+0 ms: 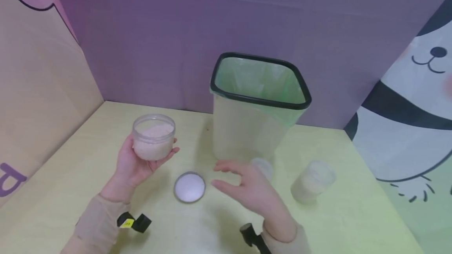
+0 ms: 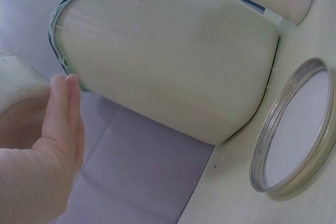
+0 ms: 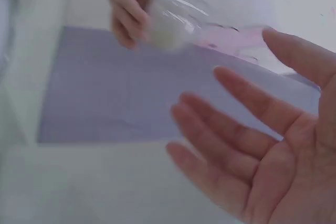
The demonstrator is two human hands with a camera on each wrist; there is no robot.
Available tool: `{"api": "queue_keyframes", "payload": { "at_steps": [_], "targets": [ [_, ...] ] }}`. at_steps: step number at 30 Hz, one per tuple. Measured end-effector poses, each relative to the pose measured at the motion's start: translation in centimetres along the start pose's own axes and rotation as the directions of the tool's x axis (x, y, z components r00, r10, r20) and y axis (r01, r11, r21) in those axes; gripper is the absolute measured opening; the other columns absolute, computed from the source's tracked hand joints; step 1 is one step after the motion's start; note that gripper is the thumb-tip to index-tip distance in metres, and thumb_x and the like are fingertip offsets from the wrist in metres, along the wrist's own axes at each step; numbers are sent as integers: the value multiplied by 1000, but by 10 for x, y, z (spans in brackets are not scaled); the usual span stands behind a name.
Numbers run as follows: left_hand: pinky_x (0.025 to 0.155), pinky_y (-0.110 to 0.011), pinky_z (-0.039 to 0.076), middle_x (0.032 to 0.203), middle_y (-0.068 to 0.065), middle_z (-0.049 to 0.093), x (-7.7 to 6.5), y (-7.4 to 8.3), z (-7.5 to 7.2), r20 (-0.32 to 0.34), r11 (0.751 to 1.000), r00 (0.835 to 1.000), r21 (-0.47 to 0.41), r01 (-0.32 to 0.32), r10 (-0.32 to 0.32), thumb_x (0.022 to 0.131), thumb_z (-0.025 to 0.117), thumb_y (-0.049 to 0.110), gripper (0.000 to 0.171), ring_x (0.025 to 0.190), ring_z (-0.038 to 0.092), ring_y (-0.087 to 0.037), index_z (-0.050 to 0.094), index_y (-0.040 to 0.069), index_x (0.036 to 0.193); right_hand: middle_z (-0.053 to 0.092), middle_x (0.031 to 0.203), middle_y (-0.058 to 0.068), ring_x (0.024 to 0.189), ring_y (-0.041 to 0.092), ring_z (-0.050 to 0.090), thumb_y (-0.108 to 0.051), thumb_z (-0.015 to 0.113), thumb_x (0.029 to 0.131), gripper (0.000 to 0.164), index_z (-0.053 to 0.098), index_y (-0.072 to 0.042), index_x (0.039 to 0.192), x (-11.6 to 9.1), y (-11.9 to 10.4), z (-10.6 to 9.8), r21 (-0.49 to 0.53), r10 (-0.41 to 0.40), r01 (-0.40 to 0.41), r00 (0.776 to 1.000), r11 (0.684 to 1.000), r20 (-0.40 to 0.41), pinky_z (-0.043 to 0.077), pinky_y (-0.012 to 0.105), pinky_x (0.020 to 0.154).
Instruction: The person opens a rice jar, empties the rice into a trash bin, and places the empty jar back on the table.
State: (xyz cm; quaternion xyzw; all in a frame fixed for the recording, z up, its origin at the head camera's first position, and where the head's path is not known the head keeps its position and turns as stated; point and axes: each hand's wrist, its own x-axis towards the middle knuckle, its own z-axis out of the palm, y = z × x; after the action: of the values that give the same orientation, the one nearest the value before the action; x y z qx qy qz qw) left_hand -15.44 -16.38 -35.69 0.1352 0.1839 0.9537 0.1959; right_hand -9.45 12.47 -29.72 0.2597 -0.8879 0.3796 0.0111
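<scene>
Fingers (image 2: 56,111) around squat transparent jar (image 1: 152,146)

Low at the left edge, the pale wall panel (image 1: 46,89) carries a purple letter-like figure (image 1: 15,174), tilted and cut short, so which letter it is cannot be told. The yellow label (image 1: 127,223) on the left black wrist device (image 1: 142,223) bears dark marks too small to read.
</scene>
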Motion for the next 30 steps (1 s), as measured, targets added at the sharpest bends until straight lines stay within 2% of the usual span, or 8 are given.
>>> {"api": "queue_keyframes", "payload": {
  "at_steps": [4,8,11,15,17,21,26,30],
  "targets": [
    [95,-48,49,125,-19,51,1,0,2,-51,999,999,36,7,-5,102,31,42,48,114,57,-40,19,23,144,71,103,8,93,9,65,-10,66,87,20,69,-4,105,-7,6,-40,37,-16,25,970,999,-241,53,27,87],
    [94,-46,50,125,-19,52,2,1,3,-61,998,998,58,8,-5,101,32,42,52,112,58,-40,13,24,147,71,93,1,86,-4,61,5,65,83,11,69,6,94,-1,19,-71,68,-15,62,832,996,-555,50,12,82],
    [93,-45,51,124,-21,52,3,1,3,-41,998,999,60,9,-7,102,31,42,49,110,59,-42,18,23,145,67,90,-12,87,-3,60,12,63,82,9,65,14,90,9,31,-89,66,-61,146,723,987,-688,50,10,81],
    [91,-43,52,122,-24,53,5,1,2,-11,997,1000,72,13,-12,102,27,43,45,108,59,-45,21,21,141,55,94,-22,91,-1,54,9,64,82,13,64,15,94,19,43,-104,31,-53,116,658,993,-751,48,8,82],
    [91,-42,53,121,-24,53,6,1,2,-2,997,1000,81,14,-13,102,26,43,45,107,59,-45,20,21,141,50,96,-18,94,-1,48,6,66,82,17,64,12,97,22,45,-109,0,-29,45,657,999,-754,46,9,83],
    [90,-42,53,121,-22,54,8,2,3,4,995,1000,98,13,-14,103,24,42,45,108,60,-43,21,19,142,46,109,0,104,3,40,-1,70,82,24,60,7,102,25,42,-117,-59,25,-96,696,994,-717,46,22,92],
    [94,-44,50,122,-19,56,11,2,6,13,993,1000,112,26,-28,104,18,40,45,110,60,-38,40,16,135,44,130,21,124,26,40,-5,69,84,35,57,4,116,30,40,-124,-86,46,-133,758,987,-650,42,48,103],
    [98,-46,48,124,-17,56,8,1,8,1,997,998,54,55,-55,103,17,38,45,114,58,-37,45,17,131,53,133,22,135,33,38,-9,68,86,34,59,2,117,35,46,-122,-125,32,-142,777,982,-628,41,50,104]
  ]
}}
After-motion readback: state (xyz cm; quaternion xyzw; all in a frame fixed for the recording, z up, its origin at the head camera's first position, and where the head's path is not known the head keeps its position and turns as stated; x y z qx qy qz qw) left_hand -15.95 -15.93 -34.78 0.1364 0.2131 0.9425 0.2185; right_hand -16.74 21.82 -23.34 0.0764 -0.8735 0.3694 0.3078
